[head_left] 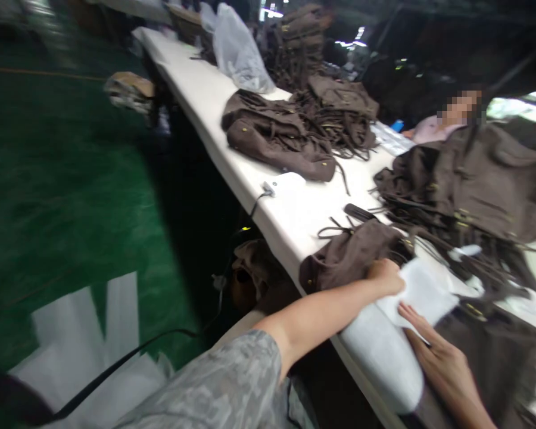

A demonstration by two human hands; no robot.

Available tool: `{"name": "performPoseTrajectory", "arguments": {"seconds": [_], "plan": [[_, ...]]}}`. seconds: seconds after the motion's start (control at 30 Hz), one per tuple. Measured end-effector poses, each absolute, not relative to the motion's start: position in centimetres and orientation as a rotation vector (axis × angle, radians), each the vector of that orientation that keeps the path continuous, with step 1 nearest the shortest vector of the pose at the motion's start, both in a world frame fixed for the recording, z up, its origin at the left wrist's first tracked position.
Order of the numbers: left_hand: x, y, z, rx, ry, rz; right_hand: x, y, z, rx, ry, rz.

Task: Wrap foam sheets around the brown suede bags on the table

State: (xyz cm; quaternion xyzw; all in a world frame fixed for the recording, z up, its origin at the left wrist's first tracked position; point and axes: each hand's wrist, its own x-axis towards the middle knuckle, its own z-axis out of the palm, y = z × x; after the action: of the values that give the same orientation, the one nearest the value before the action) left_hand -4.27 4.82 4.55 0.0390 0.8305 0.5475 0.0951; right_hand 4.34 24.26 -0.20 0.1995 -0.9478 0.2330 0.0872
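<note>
- Left hand [386, 277] is clenching the left edge of the white sheet [430, 292]; the sheet is extending rightward from that grip.
- Right hand [446, 360] is touching the sheet's near edge, fingers extending; cannot tell whether it is pinching.
- Brown drawstring backpack [351, 253] is lying just beside the left hand, on the white table [290, 211].
- White padded panel [384, 357] is lying below both hands.

The head view looks forward and down, tilted, from close above the table [315, 221] at lower right. Its far end lies upper left.
</note>
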Motion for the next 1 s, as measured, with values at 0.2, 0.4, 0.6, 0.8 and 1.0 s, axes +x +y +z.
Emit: {"name": "performPoseTrajectory", "arguments": {"seconds": [0.2, 0.4, 0.6, 0.8, 1.0], "plan": [[-2.8, 5.6, 4.9, 0.317, 2.829, 1.215, 5.0, 21.3, 1.3, 0.548, -2.831, 0.945], [-2.0, 5.1, 6.1, 0.647, 3.120, 0.862, 4.8, 21.6, 1.5, 0.545, -2.800, 1.061], [-2.8, 5.6, 4.4, 1.347, 2.854, 0.564, 4.9, 22.5, 1.8, 0.594, -2.718, 1.318], [-3.6, 5.7, 2.0, 1.434, 2.725, 0.527, 5.6, 22.6, 2.7, 0.598, -2.724, 1.277], [-3.7, 4.8, 1.1, 1.637, 2.696, 0.458, 8.8, 19.8, 3.9, 0.508, -3.010, 0.682]]}}
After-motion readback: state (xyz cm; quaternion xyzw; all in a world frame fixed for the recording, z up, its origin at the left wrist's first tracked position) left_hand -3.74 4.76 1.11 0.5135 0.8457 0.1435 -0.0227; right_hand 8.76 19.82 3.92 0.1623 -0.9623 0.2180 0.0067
